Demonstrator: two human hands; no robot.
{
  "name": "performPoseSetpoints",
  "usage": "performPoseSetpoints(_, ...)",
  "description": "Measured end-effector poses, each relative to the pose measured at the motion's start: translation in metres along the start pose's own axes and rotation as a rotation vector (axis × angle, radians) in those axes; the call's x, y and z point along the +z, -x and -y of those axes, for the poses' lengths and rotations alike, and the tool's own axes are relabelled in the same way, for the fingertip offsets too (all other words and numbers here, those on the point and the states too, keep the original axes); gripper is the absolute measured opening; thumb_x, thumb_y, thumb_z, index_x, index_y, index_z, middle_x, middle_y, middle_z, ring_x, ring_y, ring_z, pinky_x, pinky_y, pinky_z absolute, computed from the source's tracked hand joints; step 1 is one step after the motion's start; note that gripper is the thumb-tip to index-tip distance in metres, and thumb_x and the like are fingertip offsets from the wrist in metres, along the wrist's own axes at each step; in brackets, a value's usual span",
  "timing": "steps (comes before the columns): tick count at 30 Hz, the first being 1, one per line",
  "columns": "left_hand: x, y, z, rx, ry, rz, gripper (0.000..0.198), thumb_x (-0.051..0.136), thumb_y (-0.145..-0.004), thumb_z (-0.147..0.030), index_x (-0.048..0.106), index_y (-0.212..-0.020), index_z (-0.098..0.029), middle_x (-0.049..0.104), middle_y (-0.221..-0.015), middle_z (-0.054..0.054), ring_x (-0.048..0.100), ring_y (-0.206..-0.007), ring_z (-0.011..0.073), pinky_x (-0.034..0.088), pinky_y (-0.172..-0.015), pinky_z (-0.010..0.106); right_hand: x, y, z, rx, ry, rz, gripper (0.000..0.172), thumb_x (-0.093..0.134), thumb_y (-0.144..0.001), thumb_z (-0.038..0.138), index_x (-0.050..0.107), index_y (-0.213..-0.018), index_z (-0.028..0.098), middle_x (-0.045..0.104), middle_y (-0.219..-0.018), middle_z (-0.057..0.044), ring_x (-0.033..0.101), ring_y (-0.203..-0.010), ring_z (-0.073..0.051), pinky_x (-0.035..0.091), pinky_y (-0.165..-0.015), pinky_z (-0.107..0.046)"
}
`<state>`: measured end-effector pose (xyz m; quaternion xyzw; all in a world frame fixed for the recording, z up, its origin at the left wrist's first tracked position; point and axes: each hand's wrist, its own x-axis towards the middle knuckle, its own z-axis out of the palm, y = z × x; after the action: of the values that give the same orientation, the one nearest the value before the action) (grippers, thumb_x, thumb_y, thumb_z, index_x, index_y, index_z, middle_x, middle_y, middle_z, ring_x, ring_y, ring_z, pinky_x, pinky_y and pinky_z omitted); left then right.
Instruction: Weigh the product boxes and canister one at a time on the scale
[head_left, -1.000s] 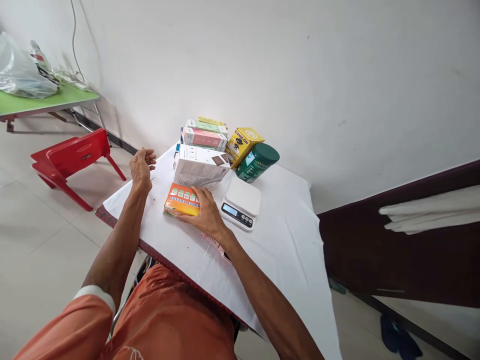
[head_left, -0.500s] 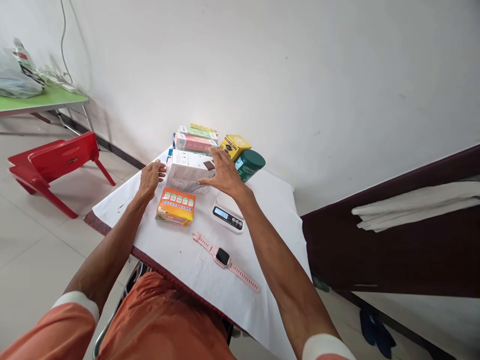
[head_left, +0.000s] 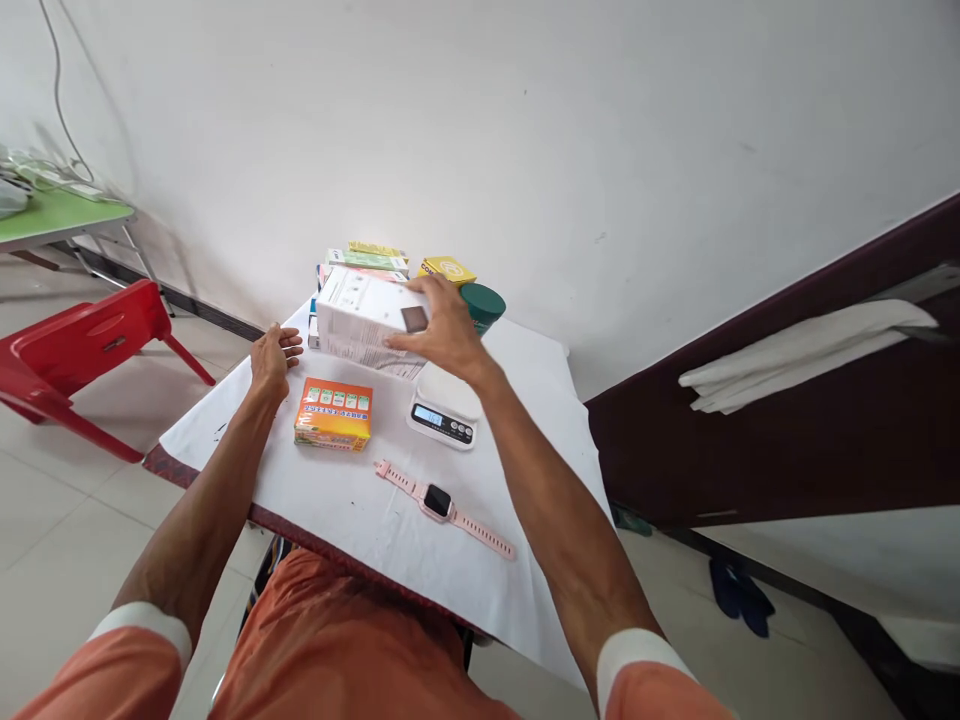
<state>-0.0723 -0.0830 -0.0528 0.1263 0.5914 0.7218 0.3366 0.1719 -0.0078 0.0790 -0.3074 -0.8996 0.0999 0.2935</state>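
Observation:
My right hand (head_left: 442, 325) grips the right end of a white printed carton (head_left: 360, 310), thumb on the near face and fingers over the top. The carton stands slightly tilted; whether its base touches the table cannot be seen. Left of it, my left hand (head_left: 274, 352) is apart from the carton, its fingers loosely spread with nothing in them. In front of the carton lies an orange box (head_left: 334, 412). Just right of that box sits a white digital scale (head_left: 444, 412) with a lit display. A pink smartwatch (head_left: 437, 502) lies stretched out nearer to me.
Behind the carton stand several slim boxes (head_left: 367, 260), a yellow box (head_left: 448, 268) and a green-lidded jar (head_left: 482, 305). All are on the white-covered table (head_left: 525, 375), against the wall. A red chair (head_left: 90, 345) and a green table (head_left: 60, 215) are at the left.
The white carton has risen and tipped, now hiding more of the pink box behind it. My right hand has stayed on it. The view has shifted a little to the right.

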Motion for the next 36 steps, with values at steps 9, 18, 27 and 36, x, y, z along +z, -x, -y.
performPoseSetpoints(9,0.004,0.005,0.005,0.018,-0.021,0.057,0.037,0.058,-0.085,-0.051,0.068,-0.079,-0.016,0.068,-0.074,0.005,0.056,-0.055,0.0103,0.039,-0.052,0.022,-0.095,0.07,-0.042,0.255,0.015,-0.188,0.064,0.091,-0.062,0.048,0.065,-0.115,0.024,0.061,-0.119,-0.006,0.06,-0.111,-0.03,0.052,-0.097,-0.05)
performPoseSetpoints(18,0.004,0.005,0.008,0.017,-0.066,0.071,0.032,0.055,-0.085,-0.043,0.069,-0.081,-0.015,0.068,-0.076,0.005,0.057,-0.057,0.0099,0.04,-0.053,0.021,-0.072,0.099,-0.088,0.417,-0.083,-0.176,0.067,0.092,-0.057,0.052,0.068,-0.111,0.021,0.064,-0.116,-0.007,0.063,-0.107,-0.029,0.051,-0.099,-0.049)
performPoseSetpoints(27,0.005,0.01,0.008,0.032,-0.083,0.085,0.031,0.06,-0.081,-0.045,0.068,-0.079,-0.015,0.069,-0.077,0.007,0.057,-0.058,0.0112,0.04,-0.053,0.022,-0.062,0.102,-0.1,0.44,-0.113,-0.145,0.075,0.092,-0.06,0.058,0.068,-0.123,0.024,0.063,-0.126,-0.009,0.058,-0.122,-0.033,0.046,-0.11,-0.057)
performPoseSetpoints(36,-0.006,0.019,-0.002,0.097,-0.175,0.264,0.046,0.073,-0.076,-0.059,0.074,-0.084,-0.014,0.072,-0.082,0.008,0.063,-0.067,0.0151,0.047,-0.059,0.024,-0.058,0.18,-0.102,0.729,-0.439,-0.51,0.066,0.07,-0.081,0.073,0.064,-0.126,0.025,0.064,-0.139,-0.013,0.06,-0.132,-0.032,0.054,-0.105,-0.051)
